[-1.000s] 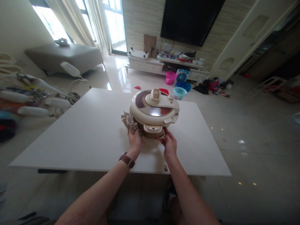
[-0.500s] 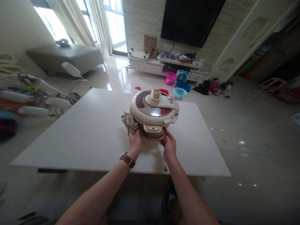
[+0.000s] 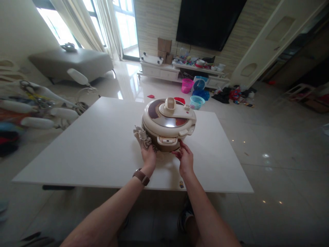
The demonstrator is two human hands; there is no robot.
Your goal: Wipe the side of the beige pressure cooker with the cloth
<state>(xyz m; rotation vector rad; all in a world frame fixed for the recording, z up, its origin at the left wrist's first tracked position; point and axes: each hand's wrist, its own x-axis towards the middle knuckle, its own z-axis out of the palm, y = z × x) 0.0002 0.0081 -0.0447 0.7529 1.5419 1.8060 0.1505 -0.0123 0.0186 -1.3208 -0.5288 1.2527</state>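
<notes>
A cream electric pressure cooker (image 3: 168, 127) with a shiny lid and a brown-topped knob is on the white table (image 3: 84, 147), its base partly hidden by my hands. My left hand (image 3: 148, 156), a brown-strapped watch (image 3: 141, 176) on its wrist, is closed on a crumpled patterned cloth (image 3: 144, 138) that rests against the cooker's left side. At the cooker's lower right front, my right hand (image 3: 185, 159) has its fingers curled around the bottom edge, gripping it.
A small sticker (image 3: 181, 184) lies at the table's near edge. Beyond the table stand a turquoise basket (image 3: 197, 102), a pink bin (image 3: 187, 85) and a cluttered TV cabinet (image 3: 164, 72). At left are a lamp with white shades (image 3: 77, 76) and a grey bench (image 3: 72, 63).
My left hand and the cloth have shifted slightly lower along the cooker's side. The right hand stays at the cooker's base, almost unmoved.
</notes>
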